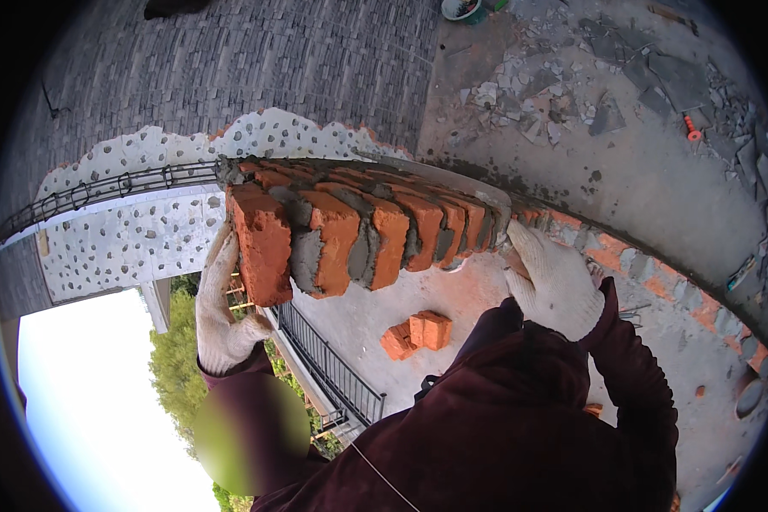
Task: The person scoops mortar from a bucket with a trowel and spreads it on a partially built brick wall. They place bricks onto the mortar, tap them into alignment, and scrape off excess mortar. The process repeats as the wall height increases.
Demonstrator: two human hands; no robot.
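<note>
Orange brick (263, 252), long axis up-down in view — left fingers (219, 256) straight alongside, right fingers (529, 249) — grip unclear

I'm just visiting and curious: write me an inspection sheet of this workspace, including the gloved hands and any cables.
Surface: pale floor, seen below the brick wall.
Job's things: brick wall with grey mortar between the bricks; loose bricks on the floor.
Clutter: broken grey tile pieces, upper right; green bucket at the top edge.
Hands: left hand open against the end brick; right hand beside the wall, fingers curled, hold unclear.
Cables: thin pale line across the dark clothing, possibly a cord.
Surroundings: grey patterned wall, black railing, green trees, bright sky.
</note>
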